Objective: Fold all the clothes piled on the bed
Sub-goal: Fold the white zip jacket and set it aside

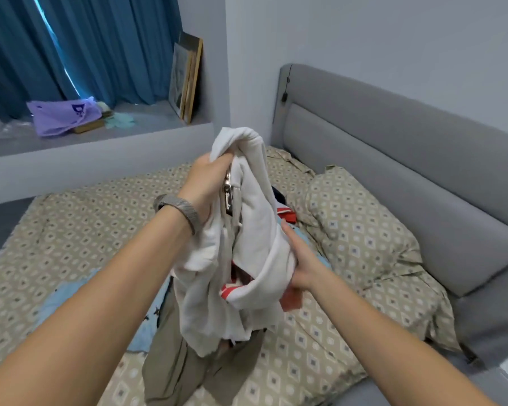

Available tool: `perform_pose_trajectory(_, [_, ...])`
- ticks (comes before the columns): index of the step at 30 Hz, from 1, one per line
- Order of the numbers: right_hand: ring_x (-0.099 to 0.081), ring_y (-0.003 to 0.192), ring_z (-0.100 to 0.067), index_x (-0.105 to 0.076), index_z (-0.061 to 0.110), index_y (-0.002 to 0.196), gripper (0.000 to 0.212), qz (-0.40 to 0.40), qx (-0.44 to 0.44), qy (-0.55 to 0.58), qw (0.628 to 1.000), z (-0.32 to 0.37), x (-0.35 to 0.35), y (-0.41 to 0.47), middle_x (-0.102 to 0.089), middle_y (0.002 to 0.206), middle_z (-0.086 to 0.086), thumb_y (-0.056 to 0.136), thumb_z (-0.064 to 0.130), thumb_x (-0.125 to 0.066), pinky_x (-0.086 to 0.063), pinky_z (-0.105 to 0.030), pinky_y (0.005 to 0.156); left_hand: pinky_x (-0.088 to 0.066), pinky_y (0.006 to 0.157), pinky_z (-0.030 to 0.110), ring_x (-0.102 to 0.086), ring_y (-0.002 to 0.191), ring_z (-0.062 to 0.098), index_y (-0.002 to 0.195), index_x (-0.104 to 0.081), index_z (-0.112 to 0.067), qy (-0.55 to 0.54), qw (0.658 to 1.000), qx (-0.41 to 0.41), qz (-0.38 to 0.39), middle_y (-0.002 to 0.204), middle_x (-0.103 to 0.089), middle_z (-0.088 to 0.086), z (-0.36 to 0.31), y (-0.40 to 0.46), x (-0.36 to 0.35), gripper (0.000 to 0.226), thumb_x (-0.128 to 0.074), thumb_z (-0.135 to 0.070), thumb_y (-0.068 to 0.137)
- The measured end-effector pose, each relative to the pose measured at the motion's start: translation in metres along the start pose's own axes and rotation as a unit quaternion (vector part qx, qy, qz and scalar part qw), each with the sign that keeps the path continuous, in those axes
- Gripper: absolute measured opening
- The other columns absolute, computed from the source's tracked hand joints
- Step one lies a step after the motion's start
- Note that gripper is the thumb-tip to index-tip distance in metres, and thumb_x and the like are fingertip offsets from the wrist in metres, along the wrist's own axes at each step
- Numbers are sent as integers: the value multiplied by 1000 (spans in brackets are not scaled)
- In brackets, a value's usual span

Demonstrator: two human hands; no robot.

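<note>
A white garment [255,218] with red-striped trim and a metal zipper pull hangs bunched above the bed. My left hand [203,183] grips its upper part, fingers curled into the cloth. My right hand [298,259] holds its lower right fold near the red trim. Beneath it on the patterned bedsheet [71,230] lies the pile: an olive-brown garment [173,367], a light blue garment [68,300] and a dark piece with red trim [285,213], partly hidden by the white one.
A pillow [361,230] in the same pattern lies against the grey padded headboard [393,159]. A window ledge at the back left holds a purple bag [59,117] and leaning picture frames [188,77], in front of blue curtains [100,48].
</note>
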State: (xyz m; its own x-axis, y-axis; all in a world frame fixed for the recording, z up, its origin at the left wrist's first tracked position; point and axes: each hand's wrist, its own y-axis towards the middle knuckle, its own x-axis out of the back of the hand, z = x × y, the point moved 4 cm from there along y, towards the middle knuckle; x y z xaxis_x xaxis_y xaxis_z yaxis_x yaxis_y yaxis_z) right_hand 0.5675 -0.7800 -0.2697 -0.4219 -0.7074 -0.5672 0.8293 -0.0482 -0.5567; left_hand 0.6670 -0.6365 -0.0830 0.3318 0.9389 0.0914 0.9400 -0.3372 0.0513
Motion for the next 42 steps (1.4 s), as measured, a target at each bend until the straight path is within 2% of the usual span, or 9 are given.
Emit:
perform_pose_trajectory(4, [-68, 94, -27, -64, 5, 117, 28, 44, 80, -99, 991, 86, -6, 9, -71, 101, -14, 93, 15, -54, -53, -37, 85, -54, 83, 33, -68, 88, 18, 102, -69, -16, 46, 990, 43, 128, 98, -73, 6, 28, 5, -25, 15, -64, -23, 90])
perform_pose_trajectory(8, [-61, 101, -28, -45, 10, 138, 56, 87, 104, -115, 984, 155, 16, 31, -60, 122, -16, 82, 6, -54, -48, -36, 87, -50, 96, 39, -67, 102, 17, 118, -66, -23, 129, 966, 135, 176, 111, -71, -3, 98, 5, -61, 47, -67, -50, 79])
perform_pose_trajectory(13, [-64, 79, -23, -56, 17, 121, 54, 45, 94, -188, 977, 205, 82, 60, -63, 107, -15, 69, 7, -52, -50, -27, 68, -42, 86, 26, -61, 98, 12, 112, -63, -25, 138, 964, 225, 3, 109, -66, -5, 185, -3, -97, 30, -56, -47, 93])
perform_pose_trajectory(16, [-63, 94, -29, -63, 22, 121, 60, 8, 69, -244, 967, 209, 131, 85, -65, 113, -16, 63, 10, -55, -48, -35, 83, -41, 86, 26, -59, 95, 18, 110, -63, -18, 112, 945, 301, -66, 109, -65, 5, 231, -23, -117, 33, -53, -46, 94])
perform_pose_trajectory(24, [-62, 106, -26, -69, 44, 105, 49, -60, 41, -380, 922, 153, 242, 135, -60, 126, -4, 64, 18, -65, -49, -39, 92, -36, 99, 26, -51, 121, 19, 135, -53, -13, 127, 925, 348, -80, 129, -57, 2, 334, -40, -148, 43, -48, -35, 99])
perform_pose_trajectory(28, [-59, 105, -22, -62, 35, 122, 46, -104, 33, -412, 904, 103, 297, 166, -57, 127, -3, 85, 7, -62, -48, -37, 90, -38, 108, 38, -53, 122, 22, 135, -54, -13, 112, 920, 364, -93, 127, -61, 3, 401, -48, -150, 43, -50, -35, 97])
perform_pose_trajectory(34, [-47, 125, -24, -50, 28, 136, 58, -123, 42, -529, 839, 39, 346, 216, -45, 144, -3, 83, 16, -71, -40, -32, 98, -37, 100, 26, -52, 118, 18, 134, -53, -14, 117, 915, 369, -111, 125, -59, 1, 467, -45, -153, 38, -46, -29, 100])
perform_pose_trajectory(39, [-47, 127, -25, -36, 20, 145, 70, -92, 86, -614, 779, -10, 375, 260, -44, 145, -4, 84, 11, -69, -33, -20, 90, -40, 106, 39, -55, 119, 26, 129, -56, -15, 116, 915, 368, -118, 126, -62, 5, 533, -43, -155, 51, -49, -46, 89])
perform_pose_trajectory(42, [-48, 127, -23, -38, 18, 143, 66, -94, 146, -627, 759, -30, 388, 281, -46, 144, -2, 85, 11, -69, -30, -15, 89, -39, 100, 31, -54, 116, 24, 130, -55, -13, 121, 916, 357, -138, 122, -61, 5, 565, -46, -158, 39, -46, -36, 99])
